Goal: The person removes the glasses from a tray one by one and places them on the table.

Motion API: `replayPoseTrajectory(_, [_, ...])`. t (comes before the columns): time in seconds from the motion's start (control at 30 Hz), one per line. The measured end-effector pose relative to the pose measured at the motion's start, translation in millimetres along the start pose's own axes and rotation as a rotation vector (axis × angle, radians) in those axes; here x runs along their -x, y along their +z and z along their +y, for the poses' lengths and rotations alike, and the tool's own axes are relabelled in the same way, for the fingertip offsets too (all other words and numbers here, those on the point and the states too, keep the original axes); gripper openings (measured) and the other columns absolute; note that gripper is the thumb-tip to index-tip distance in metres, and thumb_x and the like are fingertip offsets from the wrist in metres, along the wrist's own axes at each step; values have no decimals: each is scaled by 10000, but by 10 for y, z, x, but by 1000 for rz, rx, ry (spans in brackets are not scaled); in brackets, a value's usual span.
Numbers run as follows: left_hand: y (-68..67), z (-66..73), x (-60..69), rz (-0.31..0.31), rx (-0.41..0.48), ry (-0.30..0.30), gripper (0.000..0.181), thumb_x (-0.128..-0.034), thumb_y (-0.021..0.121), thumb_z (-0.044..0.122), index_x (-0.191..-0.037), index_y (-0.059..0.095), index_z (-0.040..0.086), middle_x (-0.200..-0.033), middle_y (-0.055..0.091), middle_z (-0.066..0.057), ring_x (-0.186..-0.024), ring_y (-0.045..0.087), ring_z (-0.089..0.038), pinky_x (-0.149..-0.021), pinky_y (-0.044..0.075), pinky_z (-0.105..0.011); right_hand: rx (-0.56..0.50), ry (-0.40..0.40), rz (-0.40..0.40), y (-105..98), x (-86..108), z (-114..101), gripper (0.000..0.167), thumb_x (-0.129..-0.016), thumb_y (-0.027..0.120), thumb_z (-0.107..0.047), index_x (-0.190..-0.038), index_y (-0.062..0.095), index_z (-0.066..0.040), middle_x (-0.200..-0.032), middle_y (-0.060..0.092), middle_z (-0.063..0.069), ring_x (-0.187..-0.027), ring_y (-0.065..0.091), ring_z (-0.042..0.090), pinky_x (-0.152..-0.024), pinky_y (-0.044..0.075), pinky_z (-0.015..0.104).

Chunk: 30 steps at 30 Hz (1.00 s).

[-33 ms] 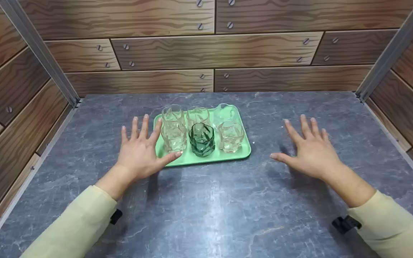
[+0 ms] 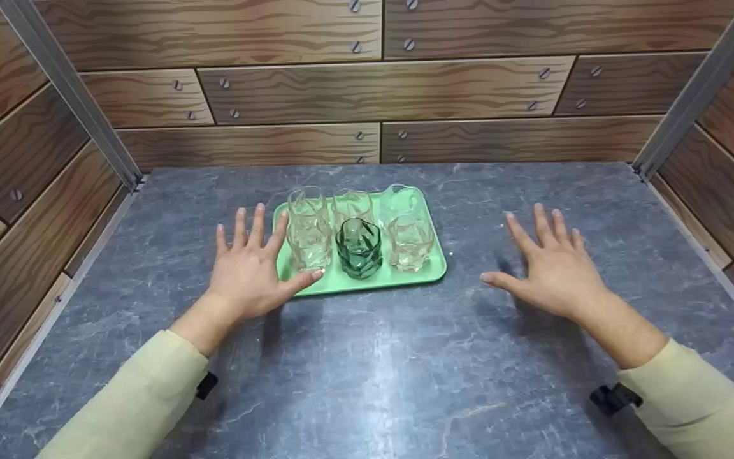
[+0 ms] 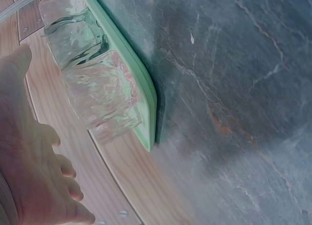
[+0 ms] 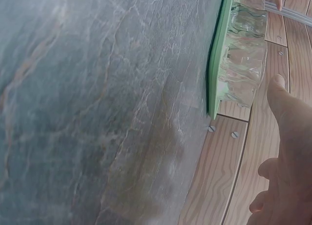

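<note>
A light green tray (image 2: 392,279) lies on the table, bearing several faceted drinking glasses in two rows. In the front row a dark green glass (image 2: 359,250) stands between a clear glass (image 2: 311,247) on the left and another clear glass (image 2: 410,247) on the right. Further clear glasses (image 2: 351,203) stand behind them. My left hand (image 2: 244,275) is spread beside the tray's left end, its thumb overlapping the tray's front left corner in the head view. In the left wrist view that hand (image 3: 34,171) holds nothing. Well right of the tray, my right hand (image 2: 561,275) is spread, palm down, holding nothing.
The grey marbled tabletop (image 2: 367,382) is bounded by wood-patterned walls (image 2: 380,89) at the back and both sides. Metal posts (image 2: 692,95) stand at the back corners. Black straps (image 2: 615,398) show under the sleeves.
</note>
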<state>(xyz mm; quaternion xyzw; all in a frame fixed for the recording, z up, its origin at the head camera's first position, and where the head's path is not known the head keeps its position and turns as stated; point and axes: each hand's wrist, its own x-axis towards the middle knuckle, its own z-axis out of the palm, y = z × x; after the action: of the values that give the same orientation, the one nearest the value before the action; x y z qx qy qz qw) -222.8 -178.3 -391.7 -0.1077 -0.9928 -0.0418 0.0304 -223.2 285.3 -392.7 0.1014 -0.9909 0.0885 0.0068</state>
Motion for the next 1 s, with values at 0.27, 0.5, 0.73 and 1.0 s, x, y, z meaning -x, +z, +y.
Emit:
replayPoseTrajectory(0.27, [6,-25,7,-15,1,-9,1187,-876,359,955,-1723,62,178,-1745,-8,-238,-1587,-51,-498,-1240,-39,-718,8,-16,-11,4,-42,-64,1158,-911,537,-849,-1724,108,-145,-1721,-83,299,-1561,-91,555,-1209,12,767])
replayPoseTrajectory(0.5, [85,-128,-25,-33,34,-18,1176,-896,392,926,-1724,78,153,-1744,9,-242,-1587,-19,-506,-1242,-32,-715,-52,-66,-54,73,-162,-206,1169,-893,520,-877,-1719,148,-138,-1726,-73,282,-1559,-82,560,-1224,29,736])
replayPoseTrajectory(0.73, [260,-298,-88,-105,101,-13,1204,-885,389,940,-1716,118,112,-1752,74,-218,-1577,35,-531,-1250,2,-711,-134,-158,-120,275,-361,-378,1092,-899,648,-781,-1690,289,-119,-1742,49,263,-1563,46,572,-1196,164,759])
replayPoseTrajectory(1.0, [388,-414,-214,-212,116,22,1200,-888,469,903,-1699,195,62,-1749,152,-192,-1581,87,-527,-1270,43,-675,-199,-258,-157,466,-596,-498,912,-949,737,-590,-1627,427,-63,-1728,204,236,-1556,180,541,-1212,223,715])
